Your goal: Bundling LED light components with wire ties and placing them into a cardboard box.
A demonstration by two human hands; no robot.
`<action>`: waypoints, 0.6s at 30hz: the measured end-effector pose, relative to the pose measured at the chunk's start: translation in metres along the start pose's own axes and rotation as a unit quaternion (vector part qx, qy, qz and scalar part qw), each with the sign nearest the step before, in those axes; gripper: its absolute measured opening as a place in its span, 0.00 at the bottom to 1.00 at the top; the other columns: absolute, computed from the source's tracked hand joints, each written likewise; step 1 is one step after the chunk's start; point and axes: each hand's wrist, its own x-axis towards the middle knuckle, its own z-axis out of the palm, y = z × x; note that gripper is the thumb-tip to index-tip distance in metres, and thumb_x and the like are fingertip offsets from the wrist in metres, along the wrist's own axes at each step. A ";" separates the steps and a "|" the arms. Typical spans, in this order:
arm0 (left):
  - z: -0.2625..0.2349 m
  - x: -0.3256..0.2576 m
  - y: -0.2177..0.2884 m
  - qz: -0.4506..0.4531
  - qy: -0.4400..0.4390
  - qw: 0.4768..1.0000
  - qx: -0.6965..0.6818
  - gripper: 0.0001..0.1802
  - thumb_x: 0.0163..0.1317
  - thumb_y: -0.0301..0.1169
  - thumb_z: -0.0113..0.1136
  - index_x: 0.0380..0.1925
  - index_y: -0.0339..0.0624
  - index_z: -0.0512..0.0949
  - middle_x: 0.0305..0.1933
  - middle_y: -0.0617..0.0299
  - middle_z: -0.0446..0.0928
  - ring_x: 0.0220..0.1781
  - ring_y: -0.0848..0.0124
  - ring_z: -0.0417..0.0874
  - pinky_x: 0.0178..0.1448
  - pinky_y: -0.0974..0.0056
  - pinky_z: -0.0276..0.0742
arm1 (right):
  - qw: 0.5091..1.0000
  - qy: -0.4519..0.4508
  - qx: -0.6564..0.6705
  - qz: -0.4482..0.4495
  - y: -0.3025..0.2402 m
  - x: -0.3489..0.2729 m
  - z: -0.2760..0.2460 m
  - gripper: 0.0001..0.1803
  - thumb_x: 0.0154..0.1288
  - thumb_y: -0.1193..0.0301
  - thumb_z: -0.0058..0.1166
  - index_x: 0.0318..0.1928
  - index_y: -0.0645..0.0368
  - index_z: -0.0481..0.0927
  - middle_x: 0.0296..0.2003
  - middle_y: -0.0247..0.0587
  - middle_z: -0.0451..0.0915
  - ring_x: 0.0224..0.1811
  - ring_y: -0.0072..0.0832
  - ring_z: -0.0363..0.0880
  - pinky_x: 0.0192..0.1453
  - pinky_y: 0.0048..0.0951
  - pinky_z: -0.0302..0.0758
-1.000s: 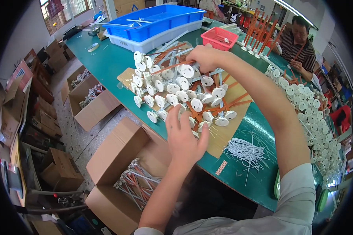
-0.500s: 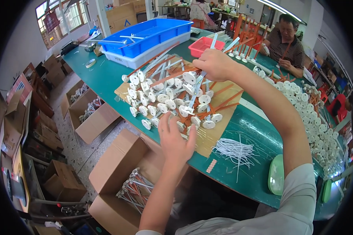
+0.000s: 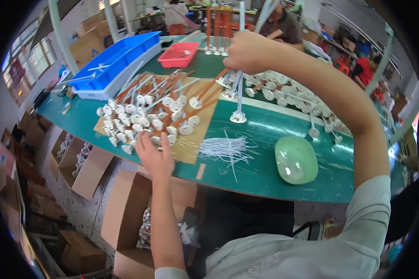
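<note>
My right hand (image 3: 246,52) is a closed fist around a few light grey strips (image 3: 239,95) with white round bases at their lower ends. They hang above the green table, to the right of the pile. My left hand (image 3: 156,156) has its fingers spread at the near edge of that pile; whether the fingertips touch it I cannot tell. The pile (image 3: 146,114) is many brown and grey strips with white discs, lying on a brown cardboard sheet (image 3: 195,144).
A bundle of thin white ties (image 3: 227,149) lies beside a green bowl (image 3: 295,160). Blue (image 3: 116,58) and red (image 3: 177,55) trays stand farther back. More disc-ended strips (image 3: 284,93) lie at the right, near a co-worker in a striped shirt (image 3: 284,29). Open cartons (image 3: 125,209) are below the table.
The view has turned to the right. My right hand has lifted grey strips off the pile and carried them right. My left hand stays by the pile's near edge.
</note>
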 end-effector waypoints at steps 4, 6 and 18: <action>0.000 0.000 0.003 0.008 0.005 1.000 0.012 0.17 0.64 0.39 0.58 0.39 0.33 0.73 0.54 0.42 0.72 0.58 0.48 0.70 0.62 0.51 0.64 | 0.996 -0.052 -0.076 -0.020 -0.008 -0.030 0.007 0.03 0.43 0.69 0.63 0.23 0.51 0.84 0.22 0.35 0.81 0.30 0.36 0.83 0.32 0.38 0.76; -0.001 0.000 0.003 0.013 -0.001 1.000 0.012 0.17 0.64 0.39 0.58 0.39 0.33 0.73 0.54 0.42 0.72 0.58 0.48 0.70 0.62 0.50 0.64 | 0.995 -0.065 -0.075 -0.021 -0.014 -0.038 0.015 0.01 0.44 0.69 0.62 0.22 0.50 0.84 0.22 0.34 0.81 0.32 0.35 0.84 0.31 0.36 0.76; -0.002 0.003 0.009 0.013 0.004 1.000 0.026 0.16 0.63 0.38 0.59 0.38 0.33 0.76 0.56 0.44 0.72 0.58 0.48 0.69 0.63 0.50 0.63 | 0.991 -0.117 -0.051 -0.044 -0.055 -0.031 0.049 0.04 0.51 0.70 0.58 0.24 0.48 0.86 0.26 0.34 0.84 0.34 0.35 0.85 0.30 0.35 0.77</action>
